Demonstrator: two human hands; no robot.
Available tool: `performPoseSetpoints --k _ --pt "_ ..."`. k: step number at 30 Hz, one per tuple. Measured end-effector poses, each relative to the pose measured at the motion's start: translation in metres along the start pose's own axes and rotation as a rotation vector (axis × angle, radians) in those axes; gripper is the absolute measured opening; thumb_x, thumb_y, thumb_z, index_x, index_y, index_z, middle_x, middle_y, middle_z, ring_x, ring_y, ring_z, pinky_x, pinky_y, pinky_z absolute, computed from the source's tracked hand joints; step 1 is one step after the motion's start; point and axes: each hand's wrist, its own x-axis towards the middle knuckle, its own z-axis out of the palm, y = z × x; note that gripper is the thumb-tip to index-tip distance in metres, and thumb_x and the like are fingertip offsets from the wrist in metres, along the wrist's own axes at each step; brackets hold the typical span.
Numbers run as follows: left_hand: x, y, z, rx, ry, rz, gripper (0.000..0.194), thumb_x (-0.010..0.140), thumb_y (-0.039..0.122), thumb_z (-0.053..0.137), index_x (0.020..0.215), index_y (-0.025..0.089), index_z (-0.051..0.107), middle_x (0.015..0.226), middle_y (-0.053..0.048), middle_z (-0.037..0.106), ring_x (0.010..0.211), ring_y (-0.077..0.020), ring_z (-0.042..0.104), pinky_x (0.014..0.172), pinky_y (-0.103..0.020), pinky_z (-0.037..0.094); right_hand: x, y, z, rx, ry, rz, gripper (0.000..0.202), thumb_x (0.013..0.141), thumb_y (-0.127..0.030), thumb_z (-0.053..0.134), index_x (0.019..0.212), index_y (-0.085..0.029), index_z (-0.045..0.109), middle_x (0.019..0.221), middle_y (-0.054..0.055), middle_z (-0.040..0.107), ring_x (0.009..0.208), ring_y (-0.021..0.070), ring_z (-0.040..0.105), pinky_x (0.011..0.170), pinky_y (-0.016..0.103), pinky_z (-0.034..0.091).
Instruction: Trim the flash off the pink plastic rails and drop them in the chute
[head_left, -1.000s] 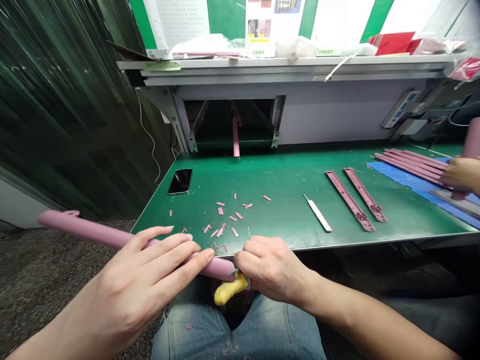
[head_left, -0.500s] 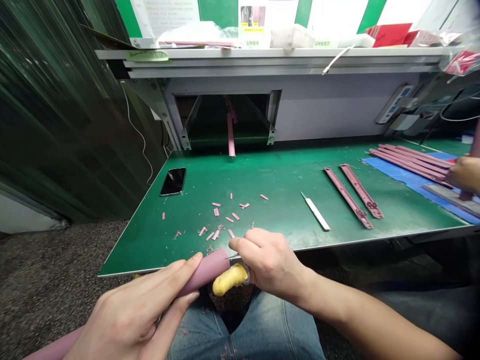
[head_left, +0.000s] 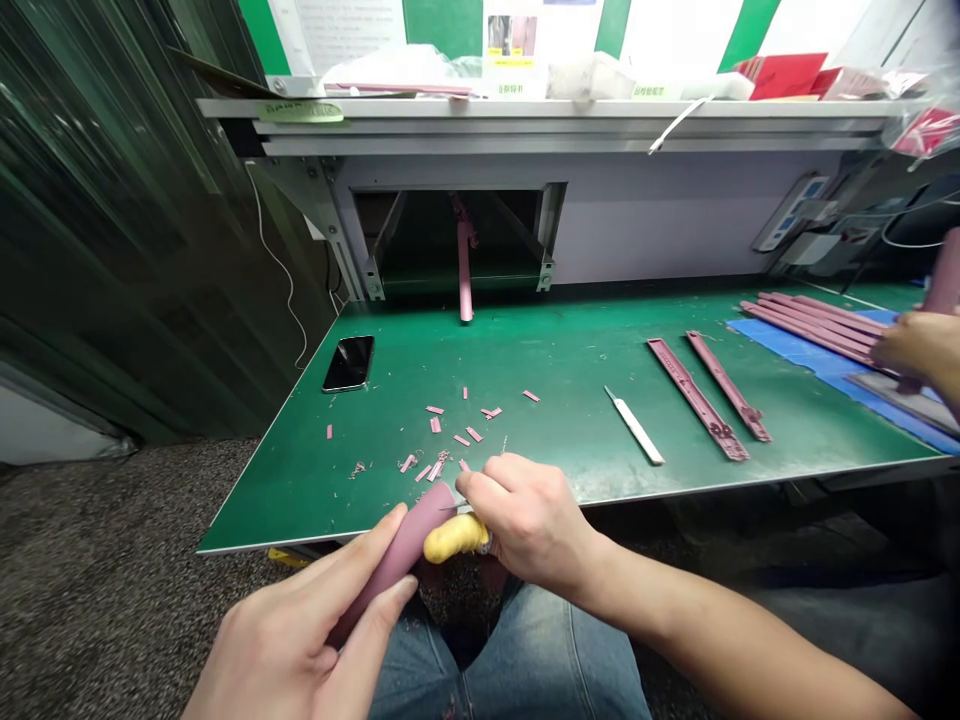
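A long pink part (head_left: 409,545) is gripped in my left hand (head_left: 300,625), its far end pointing up and right toward the table's front edge. My right hand (head_left: 525,510) is closed on a small blade (head_left: 455,506), whose thin tip lies against the end of the pink part. A yellow cover (head_left: 455,538) wraps one finger of my right hand. Small pink scraps (head_left: 436,466) lie scattered on the green table (head_left: 547,440) just beyond both hands.
A white-handled knife (head_left: 637,430), two pink strips (head_left: 697,400) and a phone (head_left: 349,362) lie on the table. Several pink parts (head_left: 810,325) rest on a blue sheet at right, near another person's hand (head_left: 919,348). Behind is a chute holding a pink piece (head_left: 464,270).
The pink part in my left hand has tilted more upright, and the blade now shows against its end. In the table's right area, the other person's hand has shifted slightly left.
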Motion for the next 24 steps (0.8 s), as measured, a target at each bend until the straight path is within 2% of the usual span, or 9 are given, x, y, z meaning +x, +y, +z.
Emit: performPoseSetpoints --k 5,8,9,11,13,16,18,24 --pt "-0.002 0.004 0.013 -0.109 0.021 -0.136 0.049 0.083 0.034 0.062 0.131 0.037 0.052 0.122 0.007 0.065 0.090 -0.0167 0.070 0.061 -0.015 0.058 0.002 0.001 0.009 -0.044 0.016 -0.047 0.029 0.092 -0.016 0.037 0.067 -0.017 0.053 0.059 0.001 0.046 0.055 0.0145 0.034 0.052 0.029 0.021" --pt "0.002 -0.002 0.013 -0.084 0.032 -0.132 0.048 0.083 0.035 0.061 0.130 0.034 0.053 0.121 0.005 0.066 0.088 -0.0178 0.071 0.062 -0.018 0.060 0.003 0.007 0.011 -0.021 0.008 -0.077 0.031 0.093 -0.018 0.038 0.064 -0.018 0.051 0.058 0.000 0.045 0.054 0.0138 0.032 0.050 0.029 0.018" --pt "0.006 -0.007 0.010 -0.035 0.036 -0.079 0.048 0.083 0.035 0.062 0.130 0.032 0.054 0.121 0.003 0.066 0.091 -0.0188 0.070 0.068 -0.021 0.060 0.003 0.010 0.011 0.018 -0.009 -0.093 0.031 0.094 -0.022 0.040 0.065 -0.018 0.051 0.058 -0.001 0.045 0.053 0.0131 0.033 0.050 0.028 0.018" --pt "0.018 -0.018 0.000 0.094 0.027 0.114 0.047 0.084 0.031 0.060 0.131 0.028 0.054 0.122 0.000 0.065 0.103 -0.0212 0.066 0.085 -0.029 0.057 0.003 0.019 0.008 0.138 -0.067 -0.145 0.030 0.094 -0.032 0.045 0.071 -0.018 0.055 0.059 -0.002 0.045 0.053 0.0112 0.035 0.049 0.026 0.018" --pt "0.032 -0.029 -0.015 0.196 -0.043 0.361 0.045 0.088 0.019 0.052 0.132 0.030 0.052 0.126 0.001 0.063 0.119 -0.0227 0.056 0.102 -0.040 0.046 0.004 0.027 0.003 0.254 -0.143 -0.212 0.029 0.092 -0.042 0.050 0.080 -0.018 0.059 0.061 -0.003 0.045 0.054 0.0099 0.038 0.049 0.024 0.021" --pt "0.048 -0.034 -0.037 0.237 -0.159 0.587 0.048 0.093 0.011 0.035 0.132 0.034 0.051 0.130 0.004 0.060 0.133 -0.0219 0.040 0.113 -0.050 0.028 0.005 0.033 -0.003 0.290 -0.248 -0.287 0.029 0.092 -0.043 0.050 0.083 -0.018 0.060 0.062 -0.003 0.046 0.054 0.0105 0.039 0.050 0.024 0.022" --pt "0.054 -0.030 -0.045 0.228 -0.192 0.640 0.047 0.095 0.012 0.031 0.132 0.034 0.050 0.129 0.004 0.060 0.134 -0.0211 0.038 0.114 -0.050 0.024 0.007 0.032 -0.004 0.250 -0.299 -0.325 0.028 0.094 -0.038 0.047 0.079 -0.018 0.059 0.063 -0.002 0.048 0.056 0.0113 0.040 0.050 0.026 0.021" --pt "0.061 -0.019 -0.052 0.107 -0.224 0.647 0.041 0.098 0.021 0.030 0.125 0.034 0.057 0.128 0.004 0.062 0.129 -0.0228 0.045 0.113 -0.051 0.020 0.014 0.024 -0.001 0.200 -0.356 -0.410 0.025 0.093 -0.026 0.045 0.070 -0.018 0.051 0.065 -0.002 0.050 0.057 0.0117 0.039 0.051 0.027 0.018"
